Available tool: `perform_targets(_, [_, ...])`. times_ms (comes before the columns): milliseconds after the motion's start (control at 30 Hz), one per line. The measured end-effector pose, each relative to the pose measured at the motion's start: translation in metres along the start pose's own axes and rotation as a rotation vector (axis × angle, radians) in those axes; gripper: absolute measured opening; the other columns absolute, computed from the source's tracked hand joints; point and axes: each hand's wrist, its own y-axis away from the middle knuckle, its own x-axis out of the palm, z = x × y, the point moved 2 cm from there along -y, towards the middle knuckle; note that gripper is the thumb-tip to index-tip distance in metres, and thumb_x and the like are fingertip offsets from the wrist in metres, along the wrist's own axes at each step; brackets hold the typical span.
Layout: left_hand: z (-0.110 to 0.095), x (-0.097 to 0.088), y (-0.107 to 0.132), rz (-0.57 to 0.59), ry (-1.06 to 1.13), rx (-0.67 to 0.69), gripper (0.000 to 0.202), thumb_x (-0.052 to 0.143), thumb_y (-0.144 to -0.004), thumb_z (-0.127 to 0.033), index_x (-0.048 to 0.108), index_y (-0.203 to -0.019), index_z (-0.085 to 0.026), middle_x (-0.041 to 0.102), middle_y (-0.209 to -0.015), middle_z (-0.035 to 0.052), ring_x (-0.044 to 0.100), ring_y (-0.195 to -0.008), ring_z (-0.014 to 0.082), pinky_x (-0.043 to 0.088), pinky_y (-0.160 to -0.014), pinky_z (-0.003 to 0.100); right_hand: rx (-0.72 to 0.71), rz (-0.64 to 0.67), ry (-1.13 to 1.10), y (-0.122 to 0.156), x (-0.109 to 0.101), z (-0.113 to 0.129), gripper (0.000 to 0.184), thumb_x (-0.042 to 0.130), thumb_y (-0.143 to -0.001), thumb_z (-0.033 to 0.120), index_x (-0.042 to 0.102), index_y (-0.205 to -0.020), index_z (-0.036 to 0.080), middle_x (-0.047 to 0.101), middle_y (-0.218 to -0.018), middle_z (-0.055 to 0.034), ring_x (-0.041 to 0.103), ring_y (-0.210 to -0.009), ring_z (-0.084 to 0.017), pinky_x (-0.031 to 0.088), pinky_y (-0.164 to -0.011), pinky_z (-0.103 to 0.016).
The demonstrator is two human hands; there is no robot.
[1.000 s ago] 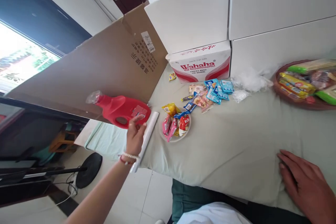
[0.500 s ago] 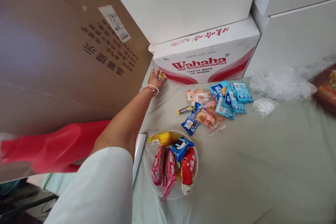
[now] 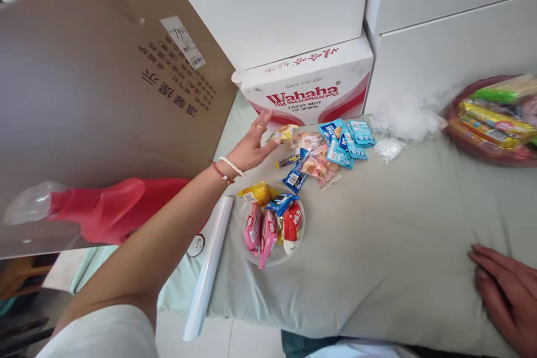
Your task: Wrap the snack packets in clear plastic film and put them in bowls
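Note:
My left hand (image 3: 254, 142), with a ring and bracelets, reaches over the cloth with fingers stretched apart. A blurred yellow snack packet (image 3: 284, 133) is just right of its thumb and fingertips; any contact is unclear. Beyond it lies a pile with blue snack pouches (image 3: 340, 145), pink-wrapped pastries (image 3: 316, 165) and a dark blue packet (image 3: 295, 179). Nearer me, a clear round tray (image 3: 302, 235) holds a yellow packet (image 3: 260, 194), two pink packets (image 3: 267, 235), a blue one (image 3: 282, 203) and a red one (image 3: 292, 224). My right hand (image 3: 509, 296) rests on the cloth, partly cut off, fingers extended.
A white Wahaha water carton (image 3: 304, 92) stands behind the snacks. On the left are a large cardboard box (image 3: 126, 123), a red bag (image 3: 126, 201) and a white roll (image 3: 210, 268). Crumpled clear plastic (image 3: 409, 117) and a filled reddish basket (image 3: 457, 137) are at the right.
My left hand has drawn back from the carton's left corner, and the yellow packet has moved right toward the pile. The view has swung, bringing my right hand and more of the basket into sight.

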Motion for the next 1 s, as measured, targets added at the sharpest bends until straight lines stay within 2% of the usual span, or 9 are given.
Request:
perform_targets(100, [-0.065,-0.006,0.032,-0.072,-0.163,0.012,0.07,0.06,-0.094,-0.058,0.048,-0.152,-0.019,0.046,-0.16,0.018,0.043,-0.15,0.0335,0.039,-0.122,0.057,-0.197,0.04,-0.038,-0.007,-0.01,0.01,0.069,0.053,-0.096,0.039,0.034,-0.159,0.059,0.074,-0.125,-0.0053,0.073,-0.102,-0.036,0.057,-0.091,-0.061])
perform_targets(200, [-0.116,0.001,0.109,-0.261,-0.327,0.03,0.042,0.049,-0.102,-0.048,0.06,-0.135,-0.025,0.063,-0.138,0.0133,0.06,-0.131,0.0278,0.05,-0.112,0.05,-0.241,0.015,-0.037,-0.006,-0.011,0.012,0.056,0.052,-0.1,0.032,0.05,-0.155,0.041,0.073,-0.128,-0.0089,0.071,-0.105,-0.033,0.057,-0.095,-0.055])
perform_targets(267, [-0.131,0.022,0.17,-0.363,-0.437,0.056,0.028,0.049,-0.103,-0.039,0.063,-0.125,-0.03,0.071,-0.115,0.0096,0.067,-0.115,0.0266,0.053,-0.104,0.048,-0.228,0.019,-0.032,-0.005,-0.008,0.012,0.042,0.05,-0.102,0.031,0.063,-0.141,0.027,0.073,-0.129,-0.0115,0.069,-0.107,-0.032,0.056,-0.098,-0.05])
perform_targets(400, [-0.115,0.087,0.252,-0.375,-0.628,0.1,0.047,0.07,-0.092,-0.044,0.061,-0.133,-0.026,0.069,-0.131,0.0158,0.064,-0.124,0.0326,0.042,-0.114,0.055,-0.218,0.021,-0.027,-0.006,-0.006,0.014,0.034,0.047,-0.104,0.029,0.072,-0.123,0.017,0.073,-0.126,-0.0143,0.065,-0.109,-0.03,0.056,-0.099,-0.046])
perform_targets(533, [-0.08,0.12,0.263,-0.493,-0.741,0.073,0.018,0.065,-0.096,-0.028,0.072,-0.112,-0.024,0.07,-0.138,0.0136,0.065,-0.127,0.0281,0.026,-0.124,0.054,-0.271,-0.014,-0.06,-0.009,-0.01,0.017,0.031,0.051,-0.102,0.023,0.071,-0.125,0.017,0.072,-0.126,-0.0148,0.064,-0.111,-0.031,0.058,-0.096,-0.049])
perform_targets(633, [-0.054,0.108,0.257,-0.45,-0.706,0.012,0.015,0.059,-0.097,-0.028,0.074,-0.097,-0.023,0.068,-0.143,0.0128,0.064,-0.131,0.0283,0.03,-0.12,0.053,-0.28,0.0,-0.091,-0.007,-0.01,0.017,0.032,0.051,-0.101,0.018,0.069,-0.127,0.017,0.071,-0.129,-0.0145,0.063,-0.115,-0.031,0.058,-0.098,-0.051])
perform_targets(733, [-0.036,0.076,0.253,-0.457,-0.692,-0.08,0.017,0.059,-0.096,-0.033,0.074,-0.095,-0.023,0.066,-0.146,0.012,0.061,-0.134,0.0332,0.021,-0.121,0.065,-0.262,0.014,-0.12,-0.004,-0.006,0.017,0.033,0.051,-0.101,0.016,0.069,-0.129,0.016,0.07,-0.132,-0.0146,0.062,-0.118,-0.031,0.058,-0.1,-0.05])
perform_targets(867, [-0.032,0.041,0.259,-0.52,-0.708,-0.161,0.028,0.062,-0.091,-0.039,0.073,-0.112,-0.025,0.056,-0.157,0.0143,0.037,-0.154,0.0436,0.014,-0.119,0.077,-0.192,0.028,-0.173,-0.004,-0.006,0.016,0.032,0.05,-0.102,0.018,0.07,-0.126,0.017,0.07,-0.132,-0.0137,0.061,-0.118,-0.03,0.057,-0.101,-0.05])
perform_targets(1000, [-0.051,0.06,0.29,-0.683,-0.676,-0.072,0.052,0.067,-0.084,-0.034,0.065,-0.134,-0.021,0.053,-0.157,0.0184,0.033,-0.154,0.048,0.026,-0.121,0.074,-0.134,0.103,-0.202,-0.032,-0.018,0.022,0.028,0.047,-0.103,0.024,0.074,-0.108,0.02,0.074,-0.117,-0.0111,0.066,-0.104,-0.027,0.057,-0.091,-0.045])
